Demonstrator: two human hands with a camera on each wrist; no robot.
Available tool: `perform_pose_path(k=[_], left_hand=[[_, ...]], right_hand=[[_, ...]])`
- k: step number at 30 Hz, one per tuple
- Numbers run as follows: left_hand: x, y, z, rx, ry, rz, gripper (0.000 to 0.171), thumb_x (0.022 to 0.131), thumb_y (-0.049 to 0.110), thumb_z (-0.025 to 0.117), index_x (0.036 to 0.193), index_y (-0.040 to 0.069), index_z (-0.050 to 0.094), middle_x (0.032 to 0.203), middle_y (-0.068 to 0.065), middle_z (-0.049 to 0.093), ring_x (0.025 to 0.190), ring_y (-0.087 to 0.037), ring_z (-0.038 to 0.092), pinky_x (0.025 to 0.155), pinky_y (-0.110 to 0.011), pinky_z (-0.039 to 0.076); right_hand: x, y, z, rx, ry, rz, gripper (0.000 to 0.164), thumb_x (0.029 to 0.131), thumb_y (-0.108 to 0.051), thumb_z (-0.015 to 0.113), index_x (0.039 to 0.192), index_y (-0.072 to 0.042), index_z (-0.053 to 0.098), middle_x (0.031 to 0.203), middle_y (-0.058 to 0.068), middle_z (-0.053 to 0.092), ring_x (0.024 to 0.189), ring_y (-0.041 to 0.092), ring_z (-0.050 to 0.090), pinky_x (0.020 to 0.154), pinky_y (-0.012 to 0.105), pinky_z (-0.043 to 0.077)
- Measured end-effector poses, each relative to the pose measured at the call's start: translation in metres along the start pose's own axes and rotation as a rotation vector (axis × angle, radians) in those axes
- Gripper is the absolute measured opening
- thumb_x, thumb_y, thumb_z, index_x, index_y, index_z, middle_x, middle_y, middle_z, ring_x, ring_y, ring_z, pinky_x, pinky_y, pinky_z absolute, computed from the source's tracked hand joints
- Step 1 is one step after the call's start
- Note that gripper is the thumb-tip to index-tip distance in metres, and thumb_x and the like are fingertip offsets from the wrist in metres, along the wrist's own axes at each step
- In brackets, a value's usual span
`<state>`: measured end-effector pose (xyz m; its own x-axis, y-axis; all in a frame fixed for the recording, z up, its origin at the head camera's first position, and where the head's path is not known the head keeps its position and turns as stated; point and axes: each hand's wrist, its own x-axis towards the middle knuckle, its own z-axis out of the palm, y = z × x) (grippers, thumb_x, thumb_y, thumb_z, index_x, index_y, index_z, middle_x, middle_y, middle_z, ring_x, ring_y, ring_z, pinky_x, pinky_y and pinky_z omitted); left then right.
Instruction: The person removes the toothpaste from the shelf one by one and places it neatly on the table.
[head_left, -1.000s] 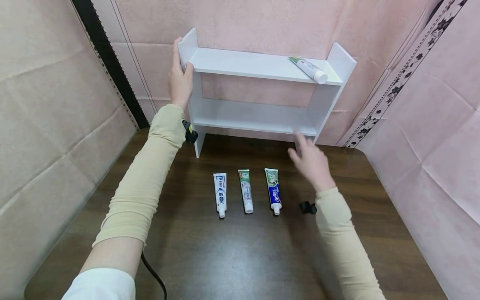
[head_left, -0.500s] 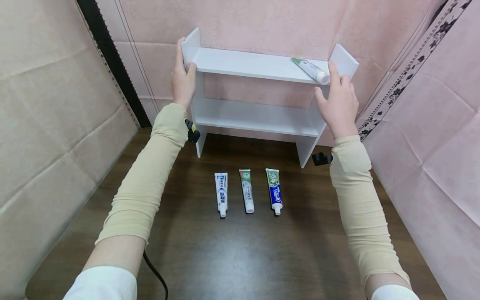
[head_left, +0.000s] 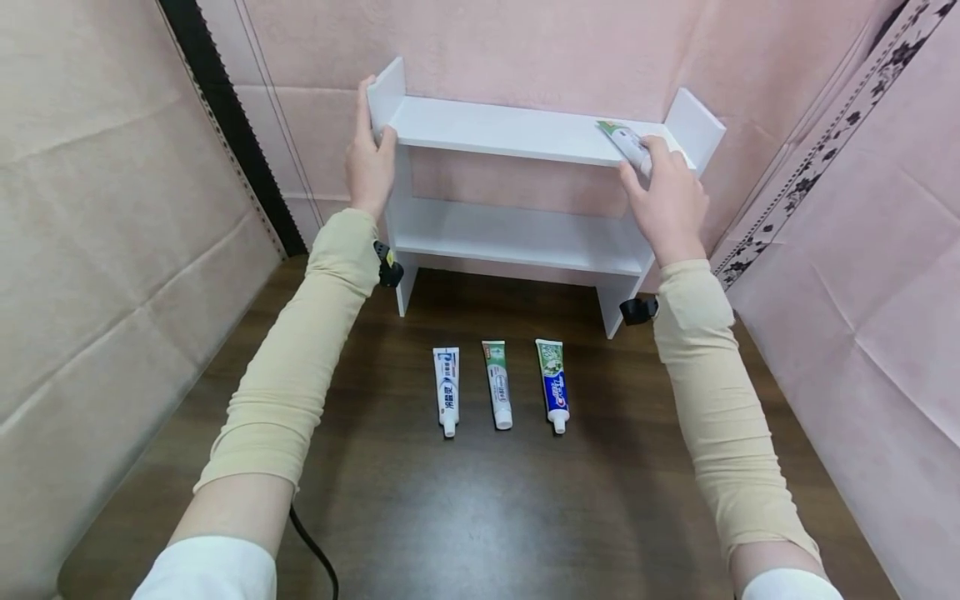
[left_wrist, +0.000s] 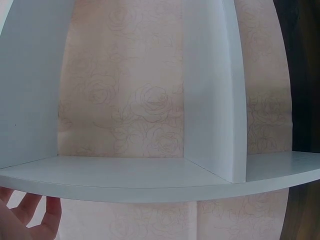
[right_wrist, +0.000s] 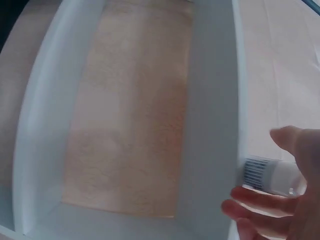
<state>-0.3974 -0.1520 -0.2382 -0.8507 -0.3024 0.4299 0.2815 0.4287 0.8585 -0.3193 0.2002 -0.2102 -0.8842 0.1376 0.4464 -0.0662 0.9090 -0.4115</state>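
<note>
A white two-tier shelf rack (head_left: 517, 137) stands at the back of the table. My left hand (head_left: 369, 171) grips its left side panel, with the thumb at the front and the fingers around the outer side; in the left wrist view those fingers (left_wrist: 50, 217) show beyond the panel. On the top shelf at the right lies a green and white toothpaste tube (head_left: 626, 143). My right hand (head_left: 670, 196) holds it near the cap end, thumb to one side and fingers to the other. In the right wrist view the tube's cap (right_wrist: 285, 179) shows between thumb and fingers.
In front of the rack three toothpaste tubes lie in a row on the dark wooden table (head_left: 465, 517): a white one (head_left: 447, 390), a green and white one (head_left: 497, 383) and a blue and green one (head_left: 553, 385). Pink cloth walls enclose the table. A black cable (head_left: 315, 546) lies lower left.
My right hand has moved from the lower right of the rack up to the toothpaste tube on the top shelf, which has shifted slightly to the right. The left hand keeps its grip.
</note>
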Motion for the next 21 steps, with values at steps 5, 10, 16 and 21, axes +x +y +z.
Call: perform_pose_path(k=[5,10,16,21], left_hand=[[0.000,0.000,0.002,0.001,0.009,0.009,0.062,0.099,0.022,0.038,0.150,0.051,0.017,0.144,0.002,0.051,0.076,-0.011,0.047,0.067,-0.025,0.039],[0.000,0.001,0.002,-0.005,-0.006,-0.001,0.061,0.100,0.023,0.037,0.149,0.053,0.015,0.146,0.004,0.049,0.074,-0.009,0.047,0.068,-0.025,0.039],[0.001,0.001,0.002,-0.008,-0.004,0.004,0.061,0.100,0.023,0.037,0.149,0.052,0.015,0.145,0.004,0.051,0.072,-0.008,0.046,0.068,-0.024,0.038],[-0.001,0.000,0.002,0.006,0.002,0.005,0.062,0.100,0.023,0.037,0.150,0.052,0.015,0.142,0.002,0.053,0.073,-0.008,0.046,0.067,-0.023,0.038]], right_hand=[[-0.002,0.003,0.008,0.026,0.072,-0.019,0.052,0.099,-0.048,0.042,0.146,-0.027,0.041,0.135,0.017,0.057,0.111,0.038,0.059,0.088,0.053,0.045],[-0.004,0.004,0.012,0.050,0.144,-0.030,0.047,0.099,-0.043,0.045,0.140,-0.021,0.047,0.128,0.017,0.062,0.101,0.037,0.061,0.077,0.043,0.042],[-0.002,0.005,0.016,0.101,0.186,-0.047,0.040,0.100,-0.035,0.042,0.134,-0.016,0.050,0.125,0.018,0.064,0.091,0.033,0.059,0.066,0.030,0.031],[-0.002,0.005,0.017,0.113,0.193,-0.064,0.037,0.100,-0.030,0.041,0.131,-0.013,0.052,0.120,0.020,0.066,0.088,0.033,0.058,0.065,0.031,0.029]])
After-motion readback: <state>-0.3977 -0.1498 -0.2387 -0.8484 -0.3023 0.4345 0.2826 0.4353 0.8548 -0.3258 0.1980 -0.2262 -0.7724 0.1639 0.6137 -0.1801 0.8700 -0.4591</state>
